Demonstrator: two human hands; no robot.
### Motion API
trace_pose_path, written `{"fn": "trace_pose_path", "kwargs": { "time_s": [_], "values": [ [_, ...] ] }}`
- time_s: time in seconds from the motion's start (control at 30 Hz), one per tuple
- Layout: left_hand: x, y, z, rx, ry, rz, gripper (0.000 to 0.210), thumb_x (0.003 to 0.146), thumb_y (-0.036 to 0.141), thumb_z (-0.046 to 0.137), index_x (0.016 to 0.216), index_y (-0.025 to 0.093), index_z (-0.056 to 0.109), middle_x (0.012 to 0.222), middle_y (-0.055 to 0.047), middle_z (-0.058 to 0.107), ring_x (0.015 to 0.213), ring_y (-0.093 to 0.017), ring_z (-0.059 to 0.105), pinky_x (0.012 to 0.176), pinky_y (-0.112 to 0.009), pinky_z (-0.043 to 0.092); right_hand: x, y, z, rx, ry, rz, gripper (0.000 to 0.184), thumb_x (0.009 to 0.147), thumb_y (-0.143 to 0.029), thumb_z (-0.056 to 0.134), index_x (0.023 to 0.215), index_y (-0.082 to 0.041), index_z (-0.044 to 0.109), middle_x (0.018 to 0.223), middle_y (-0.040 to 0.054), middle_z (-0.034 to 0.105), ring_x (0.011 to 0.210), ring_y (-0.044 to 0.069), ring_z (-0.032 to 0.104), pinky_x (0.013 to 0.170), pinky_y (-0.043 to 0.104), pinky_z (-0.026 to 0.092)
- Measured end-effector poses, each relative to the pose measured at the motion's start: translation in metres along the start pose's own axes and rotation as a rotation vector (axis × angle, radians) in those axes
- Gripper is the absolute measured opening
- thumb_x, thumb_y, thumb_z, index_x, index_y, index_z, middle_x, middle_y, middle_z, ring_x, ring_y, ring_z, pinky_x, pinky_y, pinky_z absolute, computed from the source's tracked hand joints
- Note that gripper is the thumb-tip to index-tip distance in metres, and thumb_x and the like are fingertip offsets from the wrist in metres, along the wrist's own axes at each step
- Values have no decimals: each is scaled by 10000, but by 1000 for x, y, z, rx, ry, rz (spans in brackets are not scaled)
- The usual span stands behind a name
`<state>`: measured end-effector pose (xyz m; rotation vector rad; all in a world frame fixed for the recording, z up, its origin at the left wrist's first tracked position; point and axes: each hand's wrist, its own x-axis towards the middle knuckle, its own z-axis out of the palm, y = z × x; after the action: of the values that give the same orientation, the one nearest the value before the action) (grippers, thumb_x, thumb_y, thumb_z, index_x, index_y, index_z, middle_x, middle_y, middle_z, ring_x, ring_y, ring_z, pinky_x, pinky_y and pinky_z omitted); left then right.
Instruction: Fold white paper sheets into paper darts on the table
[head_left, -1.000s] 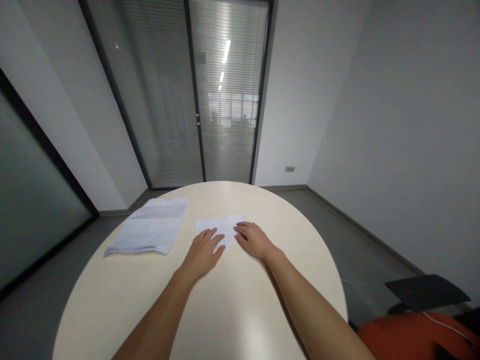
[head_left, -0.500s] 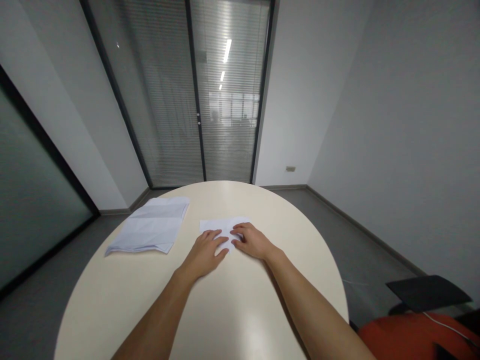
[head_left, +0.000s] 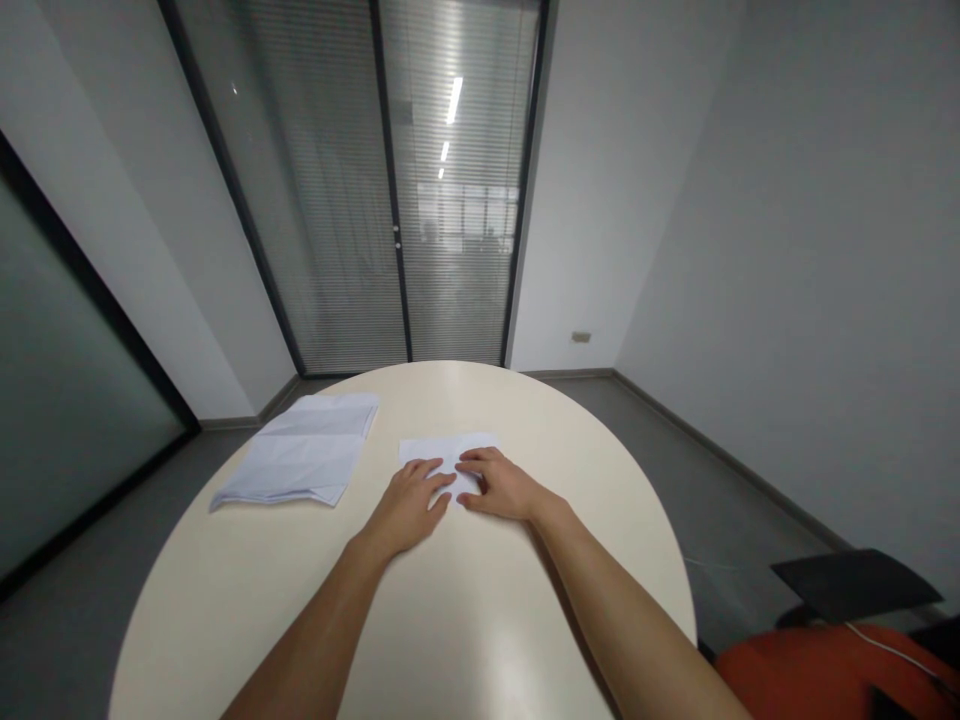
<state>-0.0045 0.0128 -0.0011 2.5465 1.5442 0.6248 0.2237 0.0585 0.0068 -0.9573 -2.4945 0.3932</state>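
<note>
A small sheet of white paper [head_left: 448, 446] lies flat on the round cream table [head_left: 450, 620], partly covered by both hands. My left hand [head_left: 411, 503] rests on its left side with the fingers spread. On the right side of the paper is my right hand [head_left: 504, 485], its fingers apart and slightly bent, the tips touching the sheet. The two hands' fingertips nearly meet over the paper's middle. Its lower edge is mostly hidden under them.
To the left on the table lies a stack of larger creased white sheets [head_left: 304, 450]. An orange chair seat [head_left: 810, 670] with a black part [head_left: 855, 585] stands at the lower right. Behind the table are glass panels with blinds [head_left: 345, 270].
My right hand has shifted slightly left toward my left hand, its thumb lower and further from the index finger. The left hand and the paper have barely moved.
</note>
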Motion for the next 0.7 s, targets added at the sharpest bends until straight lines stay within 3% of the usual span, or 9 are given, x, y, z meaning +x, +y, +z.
{"fn": "trace_pose_path", "kwargs": {
  "time_s": [0.13,0.3,0.43,0.53,0.7],
  "values": [
    [0,-1,-1,14,-12,3,370,986,318,542,1320,254,687,1456,-95,599,1330,-283,514,1151,-478,401,1,-3,-2,-1,-8,4,521,862,-410,726,1296,-124,694,1355,190,642,1308,318,542,1131,440,412],
    [0,3,-3,16,-25,-19,385,970,308,557,1325,240,686,1459,-104,598,1338,-293,516,1157,-483,398,1,-2,-5,-49,58,152,333,904,-232,608,1197,-142,739,1325,167,664,1251,301,580,1080,427,448],
    [1,8,-4,12,-9,-61,393,932,294,596,1303,217,697,1440,-109,614,1328,-293,530,1149,-465,415,1,1,-5,-65,76,181,317,891,-228,607,1162,-143,749,1294,159,679,1216,298,597,1059,414,460],
    [2,11,-4,9,4,-86,420,909,299,616,1308,191,687,1441,-120,611,1330,-300,532,1157,-469,411,1,1,-4,-54,65,118,375,866,-320,674,1187,-137,739,1303,172,669,1240,308,583,1079,416,449],
    [3,12,-4,9,13,-102,451,894,316,625,1318,172,673,1439,-128,610,1322,-304,537,1154,-473,414,0,-3,-3,-20,-9,34,628,800,-461,761,1307,-100,681,1372,215,624,1313,340,538,1129,440,405]
  ]
}}
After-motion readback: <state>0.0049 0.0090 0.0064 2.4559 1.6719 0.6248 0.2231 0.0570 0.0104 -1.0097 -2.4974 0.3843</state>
